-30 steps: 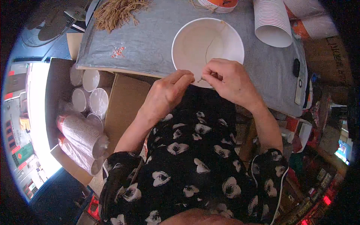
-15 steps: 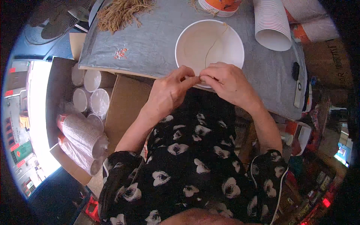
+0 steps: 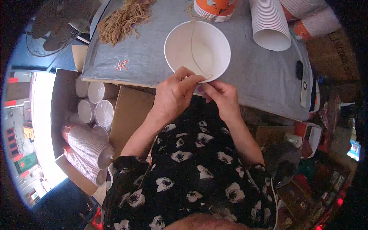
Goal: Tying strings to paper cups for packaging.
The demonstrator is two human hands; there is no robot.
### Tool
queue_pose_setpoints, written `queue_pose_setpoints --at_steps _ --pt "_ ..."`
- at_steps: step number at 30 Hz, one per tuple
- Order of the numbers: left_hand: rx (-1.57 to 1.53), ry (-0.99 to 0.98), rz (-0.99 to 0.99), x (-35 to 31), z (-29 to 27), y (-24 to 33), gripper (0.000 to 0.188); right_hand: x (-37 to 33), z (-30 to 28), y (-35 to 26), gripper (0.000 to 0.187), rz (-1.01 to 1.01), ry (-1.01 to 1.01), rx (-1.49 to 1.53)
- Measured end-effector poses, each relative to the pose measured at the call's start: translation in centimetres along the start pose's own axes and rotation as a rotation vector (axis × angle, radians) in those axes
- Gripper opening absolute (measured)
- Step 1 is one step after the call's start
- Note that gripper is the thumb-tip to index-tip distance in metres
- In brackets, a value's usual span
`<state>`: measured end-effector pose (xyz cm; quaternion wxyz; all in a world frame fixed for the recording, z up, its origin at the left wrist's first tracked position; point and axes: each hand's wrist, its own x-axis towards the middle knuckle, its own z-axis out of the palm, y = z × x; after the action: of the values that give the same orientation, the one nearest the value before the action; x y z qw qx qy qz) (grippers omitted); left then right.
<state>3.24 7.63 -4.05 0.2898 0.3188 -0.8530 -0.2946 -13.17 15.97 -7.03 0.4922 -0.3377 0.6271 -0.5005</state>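
A large white paper bucket (image 3: 174,48) tilts at the table's near edge, its open mouth facing me. A thin brown cord (image 3: 193,48) runs down across its inside from the far rim to the near rim. My left hand (image 3: 172,90) is closed at that near rim, thumb and forefinger pinching it beside the cord's lower end. Just outside and below the same rim, my right hand (image 3: 226,99) has its fingers drawn together. What lies between the right fingertips is hidden by the rim and the hand.
Brown cords (image 3: 124,23) lie in a bundle at the far left, with small orange-and-white bits (image 3: 121,65) nearer. Behind the bucket stands an orange-printed paper bucket (image 3: 214,9). Stacked cups (image 3: 270,28) and a box cutter (image 3: 303,90) are right. A carton (image 3: 130,111) holds more cup stacks.
The bucket has shifted left in view, and more of its near rim shows. My right hand has moved from above the rim down to its outside; my left hand stays at the rim.
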Motion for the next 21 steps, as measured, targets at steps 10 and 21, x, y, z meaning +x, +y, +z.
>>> queue_pose_setpoints --at_steps 10,21 --pt "-0.087 -0.026 0.015 0.7 0.3 0.5 0.021 -0.1 1.2 1.9 0.02 0.05 0.002 0.631" --pt "-0.18 -0.282 -0.07 3.3 -1.8 -0.6 0.019 -1.0 -1.9 -4.0 0.007 -0.634 0.109 -0.354"
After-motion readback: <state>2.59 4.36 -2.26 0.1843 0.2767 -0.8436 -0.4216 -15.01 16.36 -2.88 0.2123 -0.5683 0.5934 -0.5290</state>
